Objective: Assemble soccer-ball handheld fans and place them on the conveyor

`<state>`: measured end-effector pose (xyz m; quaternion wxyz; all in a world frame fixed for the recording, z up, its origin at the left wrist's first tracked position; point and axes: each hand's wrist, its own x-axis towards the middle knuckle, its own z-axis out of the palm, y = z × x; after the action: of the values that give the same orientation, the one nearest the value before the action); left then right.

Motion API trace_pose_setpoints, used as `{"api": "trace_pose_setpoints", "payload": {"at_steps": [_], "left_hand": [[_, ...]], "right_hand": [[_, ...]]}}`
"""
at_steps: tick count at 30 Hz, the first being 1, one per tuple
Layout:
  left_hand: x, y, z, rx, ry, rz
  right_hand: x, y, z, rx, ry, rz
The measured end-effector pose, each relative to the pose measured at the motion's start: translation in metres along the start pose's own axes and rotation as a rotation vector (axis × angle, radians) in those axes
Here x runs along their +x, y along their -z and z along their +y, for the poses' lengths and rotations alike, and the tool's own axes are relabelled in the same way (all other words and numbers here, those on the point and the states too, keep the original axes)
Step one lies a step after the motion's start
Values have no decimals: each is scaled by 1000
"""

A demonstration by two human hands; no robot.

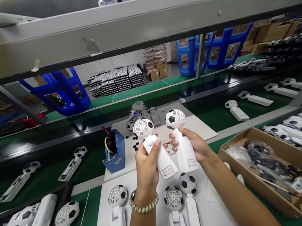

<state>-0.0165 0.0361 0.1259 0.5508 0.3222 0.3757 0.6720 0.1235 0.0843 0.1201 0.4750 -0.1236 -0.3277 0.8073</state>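
Note:
My left hand (147, 167) is closed around a white handheld fan (164, 162) with a football-patterned round head, its printed label facing me. A second handheld fan (185, 152) of the same kind is gripped in my right hand (196, 142), its head upright and its label also showing. The two fans are held side by side, a small gap apart, above a white work surface (147, 208). Below my hands lie several more football fans (173, 198). Small black patches (136, 143) are scattered on the white board (197, 122) behind.
A blue tape dispenser (117, 156) stands to the left. At the right sits a cardboard box (256, 188) holding cables and plastic bags. More fans lie on a green conveyor (92, 166) and in a black tray (65, 194). A grey shelf beam (136, 24) crosses above.

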Motion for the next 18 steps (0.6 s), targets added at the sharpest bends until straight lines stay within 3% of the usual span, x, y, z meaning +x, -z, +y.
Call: {"api": "trace_pose_setpoints", "payload": {"at_steps": [5,7,10,12,14,18], "left_hand": [[-3,1,1,62,-59,21],[-3,3,3,84,-78,28],[-2,6,5,109,-68,49],[-1,8,7,108,-56,69],[0,10,9,107,-45,90],[1,15,13,145,-11,122]], "right_hand": [[0,1,-1,-21,-1,21],[7,4,-20,-10,-26,90],[35,15,-74,-150,51,309],[58,30,-117,-338,144,454],[79,52,-151,-435,140,541],[92,113,-184,-593,-12,763]]}}
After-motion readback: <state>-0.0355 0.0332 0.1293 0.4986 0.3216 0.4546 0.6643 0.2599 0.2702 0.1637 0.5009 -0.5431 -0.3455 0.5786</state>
